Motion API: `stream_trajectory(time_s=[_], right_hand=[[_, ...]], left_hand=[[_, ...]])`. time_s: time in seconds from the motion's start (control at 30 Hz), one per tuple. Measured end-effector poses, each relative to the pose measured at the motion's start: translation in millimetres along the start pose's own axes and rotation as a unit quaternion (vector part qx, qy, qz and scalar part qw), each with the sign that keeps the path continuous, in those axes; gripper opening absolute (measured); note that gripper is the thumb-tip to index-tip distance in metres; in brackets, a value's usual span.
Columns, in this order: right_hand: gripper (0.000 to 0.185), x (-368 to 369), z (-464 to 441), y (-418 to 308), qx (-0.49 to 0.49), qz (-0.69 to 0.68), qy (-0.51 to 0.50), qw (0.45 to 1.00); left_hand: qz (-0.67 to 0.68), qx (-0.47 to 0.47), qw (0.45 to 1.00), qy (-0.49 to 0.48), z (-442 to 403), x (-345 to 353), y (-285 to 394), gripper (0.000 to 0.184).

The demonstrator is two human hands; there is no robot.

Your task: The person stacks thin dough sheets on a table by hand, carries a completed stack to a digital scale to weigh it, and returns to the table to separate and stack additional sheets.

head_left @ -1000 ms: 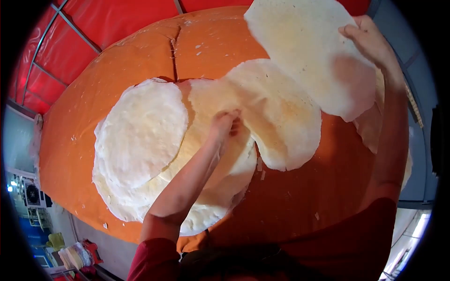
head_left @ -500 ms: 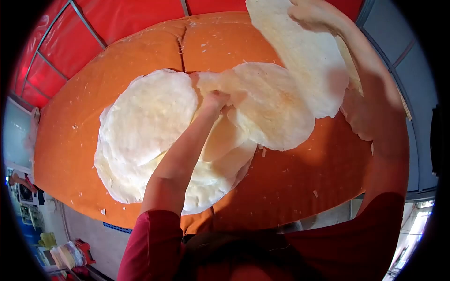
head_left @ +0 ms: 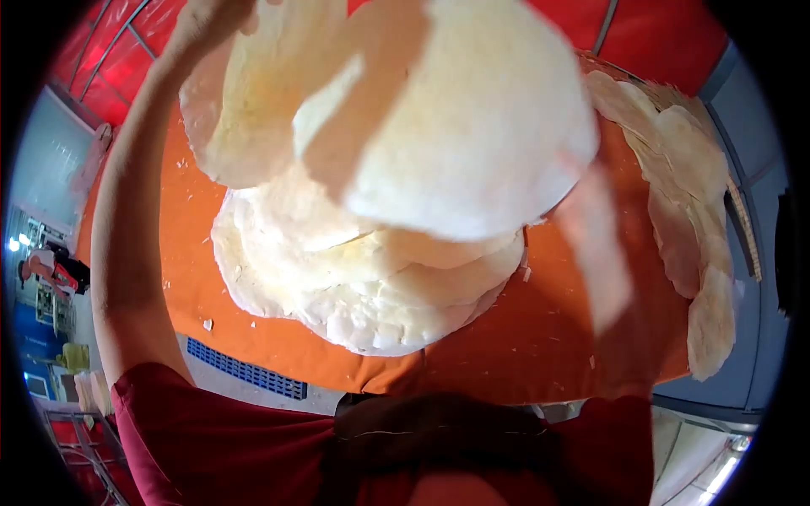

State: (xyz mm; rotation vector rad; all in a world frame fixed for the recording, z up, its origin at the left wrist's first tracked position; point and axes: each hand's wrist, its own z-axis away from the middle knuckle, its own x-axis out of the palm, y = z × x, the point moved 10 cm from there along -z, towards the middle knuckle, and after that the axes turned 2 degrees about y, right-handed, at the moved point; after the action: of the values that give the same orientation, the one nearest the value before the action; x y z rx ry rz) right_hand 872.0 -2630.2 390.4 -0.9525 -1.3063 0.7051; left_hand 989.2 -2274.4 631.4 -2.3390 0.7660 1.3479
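Observation:
At the upper left, my left hand is closed on the edge of a thin, pale flatbread, its fingertips partly hidden. A larger round flatbread is tilted up beside it, overlapping it, with a dark shadow across its left part. At that bread's right edge is my right hand, smeared by motion, so its fingers cannot be made out. Below both breads lies a pile of flatbreads on the orange cloth, its back part hidden by the raised breads.
More flatbreads lie overlapping along the right edge of the orange surface. A blue grate is on the floor near the front edge. A person is far off at the left. Red sheeting on a metal frame stands behind.
My left hand has moved from the pile to the upper left with a flatbread. My right hand has come down from the top right. The breads are now raised over the pile; the view has shifted.

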Motion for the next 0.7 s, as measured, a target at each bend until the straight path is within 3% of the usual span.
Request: stream_trajectory(time_s=[0.03,0.07,0.1,0.13,0.17,0.2,0.23,0.27,0.33,0.37,0.43,0.47,0.53,0.63,0.67,0.7], right_hand=[[0.042,-5.3,22.1,57.9,0.073,-0.039,0.007,0.997],[0.042,-8.3,55.6,103.3,0.181,0.051,-0.034,0.982],[0.039,-26.9,84.4,151.6,0.273,0.149,-0.121,0.943],[0.039,-52.8,108.3,179.7,0.295,0.286,-0.130,0.902],[0.033,-60.8,117.0,174.2,0.196,0.406,-0.196,0.871],[0.024,-62.2,121.5,150.3,0.028,0.566,-0.223,0.793],[0.018,-78.0,126.3,128.7,-0.079,0.610,-0.179,0.768],[0.015,-112.2,124.7,128.8,0.008,0.562,-0.143,0.815],[0.013,-172.3,120.4,108.6,0.084,0.484,-0.021,0.871],[0.011,-194.0,117.8,90.9,0.067,0.531,0.010,0.845],[0.009,-227.4,112.8,52.9,-0.077,0.693,0.078,0.712],[0.010,-267.6,108.3,54.6,-0.028,0.675,0.124,0.727],[0.020,-282.5,107.1,29.2,-0.182,0.801,0.164,0.546],[0.028,-348.9,91.5,20.9,-0.319,0.849,0.171,0.385],[0.031,-407.8,68.5,6.3,-0.023,0.764,0.280,0.581],[0.034,-382.9,69.2,-7.4,-0.199,0.881,0.251,0.349]], left_hand=[[-0.078,0.044,0.995,0.045,20.3,4.9,20.9,0.019],[-0.154,0.090,0.980,0.089,47.3,21.3,48.4,0.019],[-0.235,-0.013,0.972,0.008,69.7,49.3,60.2,0.023],[-0.220,-0.006,0.975,-0.009,105.1,77.1,77.0,0.018],[-0.129,-0.042,0.991,-0.010,143.2,105.1,83.9,0.015],[-0.158,0.009,0.984,-0.085,182.3,147.3,102.3,0.014],[-0.104,-0.053,0.972,-0.204,217.6,178.2,116.3,0.024],[-0.104,0.062,0.972,-0.202,264.2,215.7,132.7,0.037],[-0.077,-0.030,0.977,-0.196,295.5,223.1,155.5,0.043],[-0.031,-0.083,0.978,-0.189,294.8,218.1,154.9,0.047],[0.059,-0.183,0.966,-0.173,289.9,197.0,153.6,0.056],[0.041,-0.189,0.968,-0.158,286.1,186.1,158.4,0.056],[0.018,-0.175,0.977,-0.123,267.0,172.8,173.2,0.056],[0.102,-0.159,0.972,-0.140,257.4,180.5,205.0,0.050],[0.146,-0.164,0.961,-0.169,259.7,191.8,217.8,0.047],[0.166,-0.131,0.961,-0.178,261.4,197.6,237.0,0.045]])
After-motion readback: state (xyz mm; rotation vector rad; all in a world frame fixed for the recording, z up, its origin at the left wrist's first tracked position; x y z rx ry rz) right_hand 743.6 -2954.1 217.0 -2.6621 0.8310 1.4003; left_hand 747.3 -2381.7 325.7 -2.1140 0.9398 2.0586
